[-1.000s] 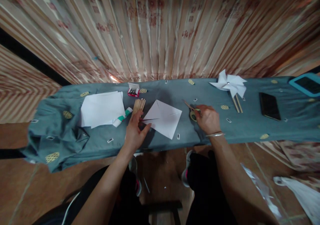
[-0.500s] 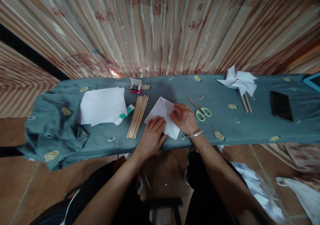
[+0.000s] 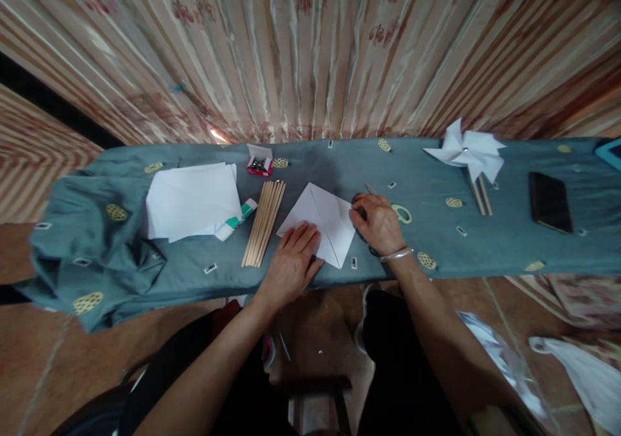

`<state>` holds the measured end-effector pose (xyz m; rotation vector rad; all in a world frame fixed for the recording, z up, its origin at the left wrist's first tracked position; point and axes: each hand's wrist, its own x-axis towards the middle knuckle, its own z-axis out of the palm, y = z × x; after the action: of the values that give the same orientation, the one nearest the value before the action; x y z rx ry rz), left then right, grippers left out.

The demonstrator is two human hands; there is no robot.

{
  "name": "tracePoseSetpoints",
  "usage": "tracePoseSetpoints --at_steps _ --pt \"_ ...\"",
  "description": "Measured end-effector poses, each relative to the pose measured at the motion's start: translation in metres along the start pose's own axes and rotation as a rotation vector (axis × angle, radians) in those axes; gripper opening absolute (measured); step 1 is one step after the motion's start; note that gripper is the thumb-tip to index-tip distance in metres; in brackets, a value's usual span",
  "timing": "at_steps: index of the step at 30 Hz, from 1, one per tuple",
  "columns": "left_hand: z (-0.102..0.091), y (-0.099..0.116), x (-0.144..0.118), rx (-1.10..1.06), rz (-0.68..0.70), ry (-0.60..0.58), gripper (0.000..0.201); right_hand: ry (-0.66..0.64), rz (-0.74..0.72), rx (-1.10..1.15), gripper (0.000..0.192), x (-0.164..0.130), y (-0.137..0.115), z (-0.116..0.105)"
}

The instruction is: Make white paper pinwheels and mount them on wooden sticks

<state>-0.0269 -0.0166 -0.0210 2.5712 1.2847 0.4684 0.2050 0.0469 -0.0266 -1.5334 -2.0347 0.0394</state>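
Observation:
A white square sheet of paper [image 3: 323,219] with fold creases lies cornerwise on the teal cloth-covered table [image 3: 436,248]. My left hand [image 3: 291,258] rests flat on its near left part, fingers spread, holding nothing. At the sheet's right corner, my right hand [image 3: 379,224] has its fingers curled and lies over the middle of the green-handled scissors [image 3: 402,213]. One handle loop and the blade tip show on either side of it. Whether it grips the scissors is hidden.
A bundle of wooden sticks [image 3: 263,221] lies left of the sheet, then a glue tube [image 3: 236,220] and a stack of white paper [image 3: 191,200]. A small red box [image 3: 259,162] is behind. A finished paper pinwheel [image 3: 466,153] and a phone [image 3: 549,201] lie right.
My right hand went from the scissors onto the paper, then slid right to the sheet's right corner, over the scissors. My left hand moved from the sticks onto the paper and stays there.

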Motion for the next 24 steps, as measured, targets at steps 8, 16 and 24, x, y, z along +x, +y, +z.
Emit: tracePoseSetpoints --at_steps 8,16,24 --pt "0.001 0.0 -0.001 0.002 -0.005 -0.016 0.047 0.037 0.019 -0.11 0.019 -0.003 0.009 -0.01" --pt "0.001 0.001 -0.003 -0.025 -0.016 -0.016 0.047 -0.097 -0.148 0.034 0.028 -0.013 -0.027 -0.001" --pt "-0.005 -0.004 -0.017 0.032 -0.034 0.006 0.047 -0.122 -0.133 0.048 0.027 -0.012 -0.023 0.0"
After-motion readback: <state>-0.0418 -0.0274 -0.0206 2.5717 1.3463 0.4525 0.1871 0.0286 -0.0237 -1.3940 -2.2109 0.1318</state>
